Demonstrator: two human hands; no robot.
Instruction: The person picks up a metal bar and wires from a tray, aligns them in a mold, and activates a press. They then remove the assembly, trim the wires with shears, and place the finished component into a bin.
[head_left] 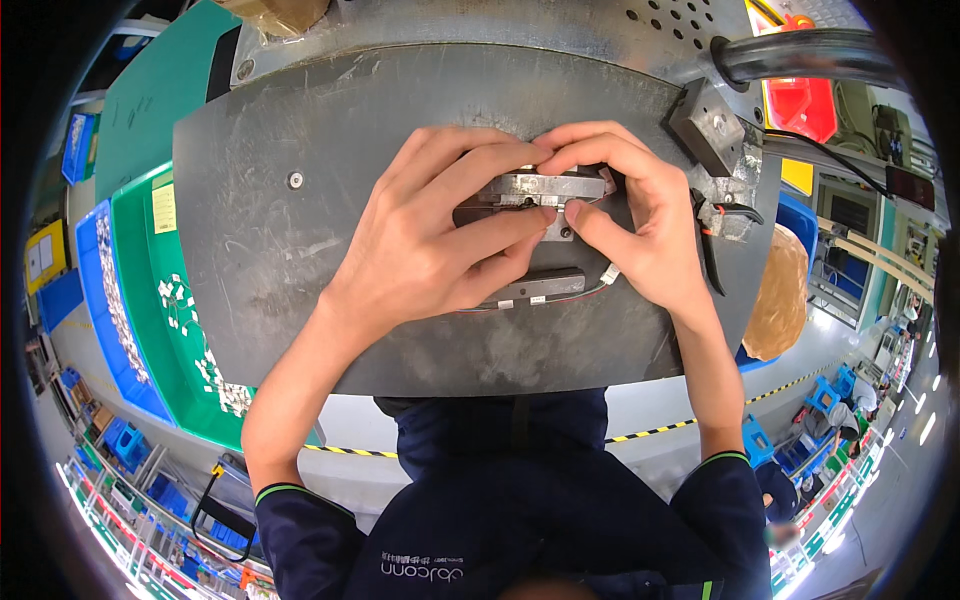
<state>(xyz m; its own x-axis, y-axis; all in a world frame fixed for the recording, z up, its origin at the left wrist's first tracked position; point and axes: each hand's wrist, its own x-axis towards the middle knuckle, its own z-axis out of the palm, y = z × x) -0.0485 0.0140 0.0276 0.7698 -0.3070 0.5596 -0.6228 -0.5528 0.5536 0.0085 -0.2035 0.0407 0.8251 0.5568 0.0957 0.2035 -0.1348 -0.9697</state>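
Observation:
Both hands meet at a small metal fixture (555,187) on the dark grey work plate. My left hand (430,235) is closed across its left part, index finger at the far edge and thumb at the near edge. My right hand (645,215) grips the right end the same way, its thumb tip close to the left thumb. Any small part between the fingertips is hidden. Just nearer to me lies a dark bar (545,284). A thin cable with white tags (538,300) curves along it to a white connector (610,274) below my right hand.
The work plate (300,250) has a round screw (295,180) at left. Right of my hands are black-handled pliers (712,240) and a steel block (708,128). A green bin (190,345) with small white parts stands at left, a brown paper-wrapped bundle (780,295) at right.

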